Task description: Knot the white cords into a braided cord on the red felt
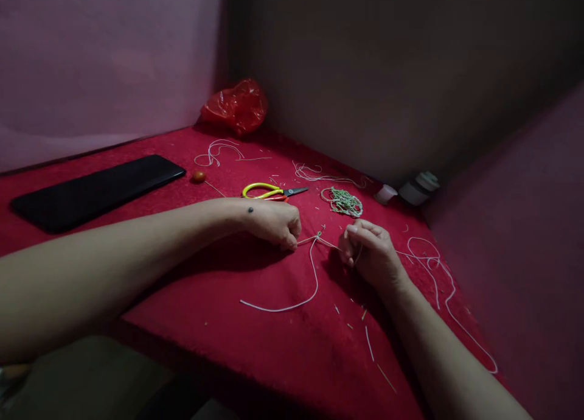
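My left hand (277, 224) is closed at the middle of the red cloth, gripping one side of a thin white cord (316, 273). Opposite it, my right hand (370, 249) pinches the other side, so the cord runs fairly straight between them. A small knot (318, 235) sits midway between my hands, and a loose tail curves from it toward the front left. Just beyond my left hand lie scissors (262, 190) with yellow and red handles. Behind my right hand rests a small heap of green and white knotted cord (345, 202).
A black phone-like slab (98, 192) lies at left, near a reddish-brown bead (199, 176). A red plastic bag (236, 108) is at the back. A small white cup (385, 193) and lidded jar (417, 189) stand back right. Loose cord (449, 298) spreads at right.
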Motion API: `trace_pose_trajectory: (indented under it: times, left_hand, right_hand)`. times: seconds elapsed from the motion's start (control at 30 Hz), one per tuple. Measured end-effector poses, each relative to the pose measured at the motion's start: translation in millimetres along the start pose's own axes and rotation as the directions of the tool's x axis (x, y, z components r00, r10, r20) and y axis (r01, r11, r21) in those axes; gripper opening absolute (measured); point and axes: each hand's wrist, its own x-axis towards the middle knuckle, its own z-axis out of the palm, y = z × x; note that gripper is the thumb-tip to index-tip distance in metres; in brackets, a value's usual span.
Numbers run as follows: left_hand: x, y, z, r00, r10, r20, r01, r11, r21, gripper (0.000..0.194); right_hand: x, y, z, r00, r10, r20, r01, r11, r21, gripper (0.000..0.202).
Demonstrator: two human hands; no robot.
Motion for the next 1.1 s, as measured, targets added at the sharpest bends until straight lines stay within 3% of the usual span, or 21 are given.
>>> trace_pose_trajectory:
  times: [0.1, 0.2, 0.47, 0.67, 1.1]
  left_hand:
    - [-0.7, 1.2, 0.3, 1.000, 0.012, -0.004, -0.012, 1.000, 0.023, 0.017]
    - [-1.8, 0.9, 0.5, 1.000, 0.021, 0.001, -0.021, 1.000, -0.006, 0.016]
    - [-1.6, -1.7, 0.6, 0.999, 0.045, -0.013, -0.045, 0.999, -0.023, 0.014]
    - [-1.8, 1.6, -0.2, 0.999, 0.045, -0.030, -0.046, 0.999, -0.010, 0.016]
    - [-1.2, -5.5, -0.1, 0.998, 0.053, 0.042, -0.052, 0.998, -0.040, 0.014]
  right_hand:
    - [-1.9, 2.1, -1.2, 0.999, -0.025, 0.037, 0.033, 0.975, -0.222, 0.033]
    - [-2.3, 2.6, -3.2, 0.999, -0.019, 0.031, 0.028, 0.949, -0.315, 0.036]
    - [0.5, 2.5, -3.1, 0.999, 0.016, 0.046, -0.002, 0.957, -0.289, 0.036]
    - [3.8, 4.5, -1.9, 1.000, -0.002, -0.022, -0.003, 0.975, -0.224, 0.035]
    - [4.8, 5.3, -3.6, 1.000, -0.028, -0.014, 0.026, 0.988, -0.150, 0.034]
